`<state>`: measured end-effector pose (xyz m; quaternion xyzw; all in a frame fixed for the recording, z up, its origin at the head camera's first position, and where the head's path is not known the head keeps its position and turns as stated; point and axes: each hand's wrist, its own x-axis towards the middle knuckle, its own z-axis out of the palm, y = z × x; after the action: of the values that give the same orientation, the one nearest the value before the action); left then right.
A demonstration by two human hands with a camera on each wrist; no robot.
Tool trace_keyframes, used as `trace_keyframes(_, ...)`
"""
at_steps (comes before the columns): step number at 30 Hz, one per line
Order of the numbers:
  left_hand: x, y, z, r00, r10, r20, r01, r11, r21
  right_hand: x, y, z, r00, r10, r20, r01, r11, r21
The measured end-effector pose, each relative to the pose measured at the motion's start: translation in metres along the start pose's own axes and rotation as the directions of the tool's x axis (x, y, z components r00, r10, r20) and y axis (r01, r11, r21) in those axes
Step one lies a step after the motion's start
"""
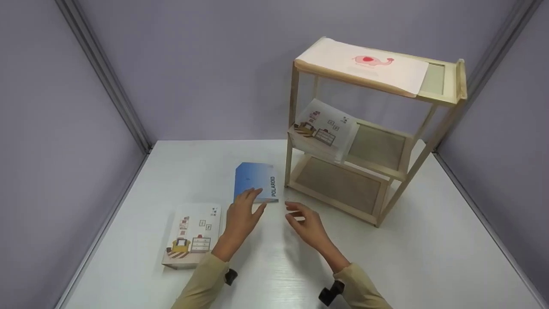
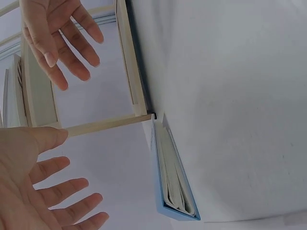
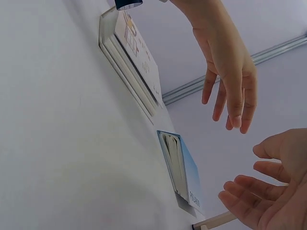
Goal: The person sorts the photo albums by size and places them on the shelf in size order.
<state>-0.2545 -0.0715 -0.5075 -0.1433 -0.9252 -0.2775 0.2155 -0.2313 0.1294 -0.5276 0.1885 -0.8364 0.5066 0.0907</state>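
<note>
My left hand [image 1: 243, 214] hovers at the near edge of a blue book [image 1: 253, 180] marked POLAROID, its fingers spread and holding nothing. To the right, my right hand [image 1: 309, 225] hangs over the table with loosely bent fingers and nothing in its grasp. In the right wrist view the blue book [image 3: 192, 175] lies flat, pages facing the camera, below both hands. A thick white book [image 1: 193, 234] with drawings of furniture lies on the table, left of my left forearm.
A light wooden shelf rack [image 1: 339, 206] stands at the right back of the white table [image 1: 399, 266]. On its middle shelf sits a white book [image 1: 326, 128] with similar drawings. A white sheet with a pink elephant [image 1: 330, 53] covers most of the top shelf. Grey walls [image 1: 193, 73] enclose the table.
</note>
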Motion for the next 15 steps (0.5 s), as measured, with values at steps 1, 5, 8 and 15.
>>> trace_keyframes(1, -0.001, -0.001, 0.000, 1.000, -0.003, 0.005, 0.003, 1.000, 0.005, 0.000, 0.000, 0.001, 1.000, 0.006, 0.009, -0.006, 1.000, -0.005)
trace_keyframes(5, -0.004, -0.005, 0.002, 1.000, -0.017, 0.022, 0.017, 1.000, 0.018, -0.003, 0.001, 0.005, 0.999, 0.011, 0.035, -0.011, 1.000, -0.021)
trace_keyframes(8, -0.007, -0.009, 0.003, 1.000, -0.015, 0.027, 0.015, 1.000, 0.024, -0.004, 0.002, 0.009, 0.999, 0.002, 0.044, -0.001, 1.000, -0.029)
trace_keyframes(15, -0.018, -0.017, 0.002, 0.998, -0.042, 0.048, 0.040, 0.999, 0.031, -0.011, 0.008, 0.021, 0.995, 0.002, 0.098, -0.001, 1.000, -0.016)
